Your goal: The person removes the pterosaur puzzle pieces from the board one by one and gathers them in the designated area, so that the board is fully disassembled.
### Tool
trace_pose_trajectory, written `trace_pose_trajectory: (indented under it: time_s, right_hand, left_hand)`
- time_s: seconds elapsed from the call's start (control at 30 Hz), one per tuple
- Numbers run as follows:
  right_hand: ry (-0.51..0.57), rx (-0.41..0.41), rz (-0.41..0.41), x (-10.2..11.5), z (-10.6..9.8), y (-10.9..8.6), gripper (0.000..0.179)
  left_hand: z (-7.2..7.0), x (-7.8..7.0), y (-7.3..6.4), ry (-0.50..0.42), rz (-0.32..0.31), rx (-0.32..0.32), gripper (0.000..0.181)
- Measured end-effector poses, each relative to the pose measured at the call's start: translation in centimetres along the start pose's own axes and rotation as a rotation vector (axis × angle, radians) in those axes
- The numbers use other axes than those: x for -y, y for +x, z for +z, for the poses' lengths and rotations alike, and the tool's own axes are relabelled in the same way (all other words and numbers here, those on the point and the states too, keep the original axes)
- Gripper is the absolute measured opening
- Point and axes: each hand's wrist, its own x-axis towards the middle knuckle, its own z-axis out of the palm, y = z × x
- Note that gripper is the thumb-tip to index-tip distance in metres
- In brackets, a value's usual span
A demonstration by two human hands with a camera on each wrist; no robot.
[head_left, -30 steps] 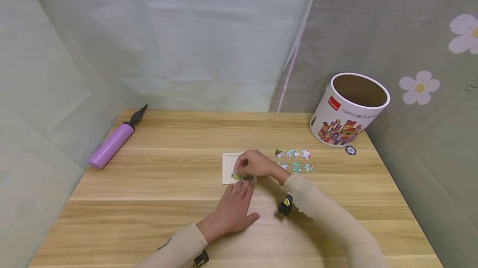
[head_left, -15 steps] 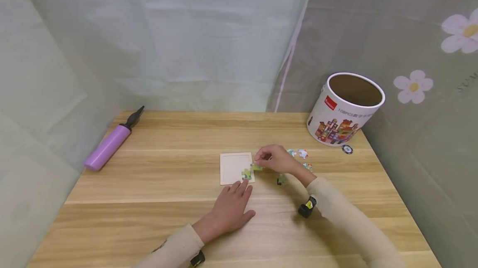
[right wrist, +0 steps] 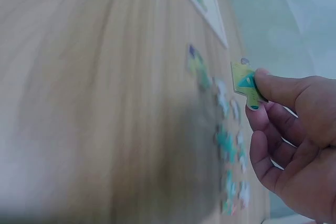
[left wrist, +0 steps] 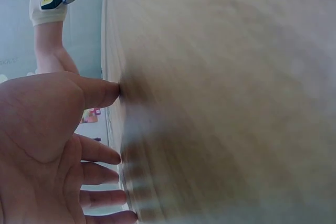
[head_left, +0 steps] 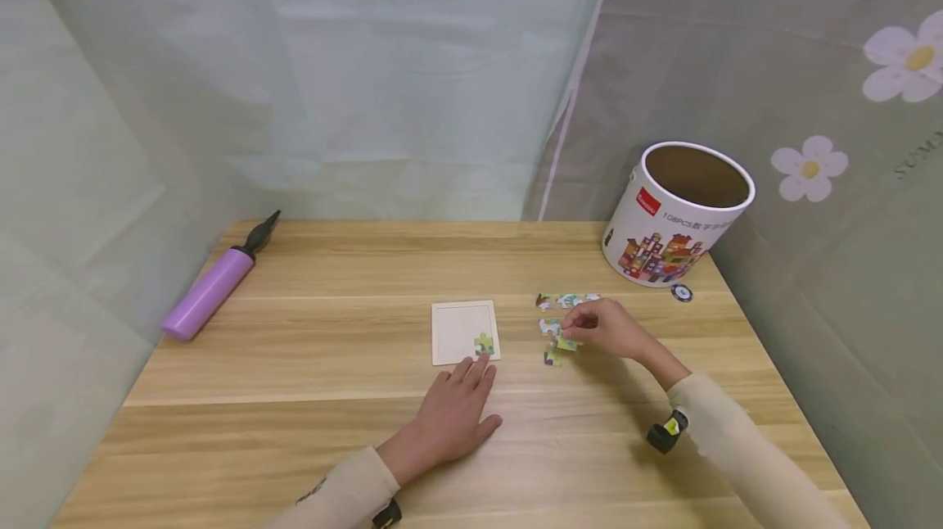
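A shallow square wooden puzzle tray (head_left: 451, 328) lies mid-table, with one green jigsaw piece (head_left: 483, 344) in its lower right corner. My left hand (head_left: 451, 413) rests palm down on the table, fingers straight, fingertips right at the tray's near edge. To the tray's right, my right hand (head_left: 607, 328) pinches another green jigsaw piece (right wrist: 242, 81) between thumb and fingers. The right wrist view shows that piece raised off the wood. Below it lies a loose green and purple piece (head_left: 552, 358). Rows of loose pieces (head_left: 548, 301) are partly hidden by the right hand.
At the back right stands a white bucket (head_left: 663, 226), a round chip (head_left: 682, 292) beside its base. A purple hand pump (head_left: 209, 293) lies at the table's left edge. Cloth curtains (head_left: 405, 79) hang behind the table.
My right hand has lifted a green puzzle piece off the tray and carried it right, to the loose pieces. One green piece stays in the tray. My left hand has hardly moved.
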Motion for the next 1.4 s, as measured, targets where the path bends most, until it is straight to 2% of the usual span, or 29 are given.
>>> trace_pose_trajectory:
  time_s: [0.27, 0.43, 0.63, 0.83, 1.13, 1.4]
  right_hand:
    - [-0.011, 0.005, 0.033, -1.4, -0.3, -2.1, 0.009]
    - [-0.029, 0.004, 0.039, -1.8, -0.4, -2.8, 0.008]
    - [-0.028, 0.018, 0.052, -2.0, -0.5, -3.2, 0.005]
    - [-0.033, 0.04, 0.048, -2.0, -0.5, -3.3, 0.006]
    - [-0.115, 0.035, 0.014, -2.4, -0.1, -3.1, 0.005]
    - [-0.191, 0.009, -0.005, -1.1, -0.5, -2.3, 0.006]
  left_hand:
    - [0.1, 0.5, -0.2, -0.004, 0.021, -0.046, 0.072]
    - [-0.4, 1.4, -0.4, -0.026, -0.008, -0.066, 0.08]
    - [-0.6, 2.4, -0.9, -0.037, -0.062, -0.016, 0.088]
    - [-0.3, 3.2, -1.1, -0.109, -0.07, 0.026, 0.088]
    - [-0.6, 4.6, -1.3, -0.15, -0.021, 0.061, 0.089]
    - [-0.5, 4.9, -1.5, -0.149, 0.01, 0.039, 0.089]
